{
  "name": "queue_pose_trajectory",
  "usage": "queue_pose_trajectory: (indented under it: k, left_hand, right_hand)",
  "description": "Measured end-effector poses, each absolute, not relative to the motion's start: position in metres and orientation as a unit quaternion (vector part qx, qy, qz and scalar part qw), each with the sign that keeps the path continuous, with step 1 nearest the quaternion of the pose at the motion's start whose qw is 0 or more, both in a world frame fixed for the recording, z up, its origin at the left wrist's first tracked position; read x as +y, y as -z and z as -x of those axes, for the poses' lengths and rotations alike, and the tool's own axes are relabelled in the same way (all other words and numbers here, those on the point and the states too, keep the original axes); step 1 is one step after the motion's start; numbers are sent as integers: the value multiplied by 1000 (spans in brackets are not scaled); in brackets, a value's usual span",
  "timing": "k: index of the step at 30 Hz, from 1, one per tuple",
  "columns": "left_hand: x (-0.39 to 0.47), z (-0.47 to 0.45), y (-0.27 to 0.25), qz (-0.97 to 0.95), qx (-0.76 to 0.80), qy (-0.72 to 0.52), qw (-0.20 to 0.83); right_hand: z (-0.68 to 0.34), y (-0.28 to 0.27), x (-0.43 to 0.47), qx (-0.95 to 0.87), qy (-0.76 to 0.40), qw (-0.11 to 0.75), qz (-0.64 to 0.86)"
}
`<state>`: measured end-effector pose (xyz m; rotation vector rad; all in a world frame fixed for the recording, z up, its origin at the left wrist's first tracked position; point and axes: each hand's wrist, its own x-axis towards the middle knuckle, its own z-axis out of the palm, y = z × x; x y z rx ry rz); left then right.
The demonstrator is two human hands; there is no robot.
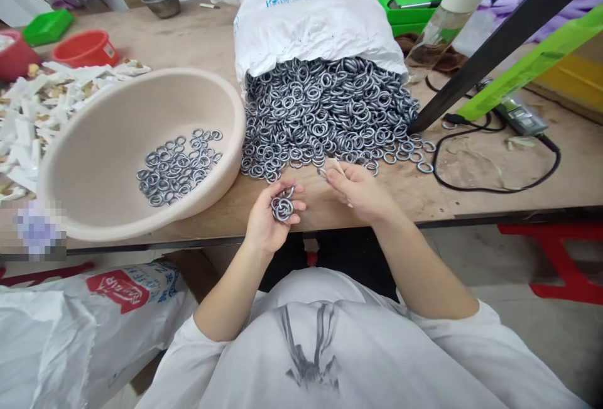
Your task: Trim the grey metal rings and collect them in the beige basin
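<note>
- Presently, in the left hand, turned palm up with curled fingers: a small bunch of grey rings, grasped loosely near the front edge of the wooden table.
- In the right hand, with thumb and fingers pinched together: a thin pale piece, of a material not possible to tell; also a single ring at the fingertips, whether gripped or only touched, not clear.
- Directly beyond both hands, a big heap of rings, spread from the mouth of a white bag onto the table, with several loose ones at the right side.
- Just beside the heap, to the left, a wide beige basin; inside, toward the right part of the bottom, a smaller pile of rings.
- Further left, partly behind the basin, many white pieces in disorder, and near these a red bowl.
- On the right, a black bar, slanting down to the heap's edge, beside a bright green strip; close by, a small device with black cable.
- Farther back, a clear bottle with white lid.
</note>
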<state>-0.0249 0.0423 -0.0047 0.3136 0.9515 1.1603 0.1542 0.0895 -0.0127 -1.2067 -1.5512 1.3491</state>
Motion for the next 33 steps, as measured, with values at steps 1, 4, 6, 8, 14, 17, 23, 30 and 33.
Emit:
queue_pose_trajectory:
  k: [1, 4, 6, 8, 14, 17, 23, 30, 33]
  left_hand:
    - [41, 19, 7, -158, 431, -527, 715]
    - [38, 3, 18, -242, 431, -548, 675]
    - [35, -5, 23, -284, 430, -559, 649]
    - [34, -6, 23, -298, 430, -558, 644]
    - [34, 3, 9, -296, 411, -536, 675]
    - [33, 3, 6, -283, 406, -536, 684]
    - [32, 1, 6, -273, 402, -526, 698]
    - [19, 11, 8, -342, 348, -463, 740]
    - [19, 19, 9, -333, 359, -496, 717]
  right_hand:
    - [-149, 14, 80, -545, -605, 391, 429]
    - [-131, 16, 55, -439, -691, 428, 384]
    - [-122, 16, 47, -435, -686, 443, 379]
    - [-121, 14, 45, -473, -652, 450, 385]
    - [-145, 6, 47, -736, -310, 416, 435]
    - [-147, 3, 44, -796, -236, 367, 419]
    - [-144, 3, 40, -813, -206, 337, 428]
    - [-152, 13, 86, -748, -201, 297, 558]
    - [-137, 11, 111, -783, -152, 200, 569]
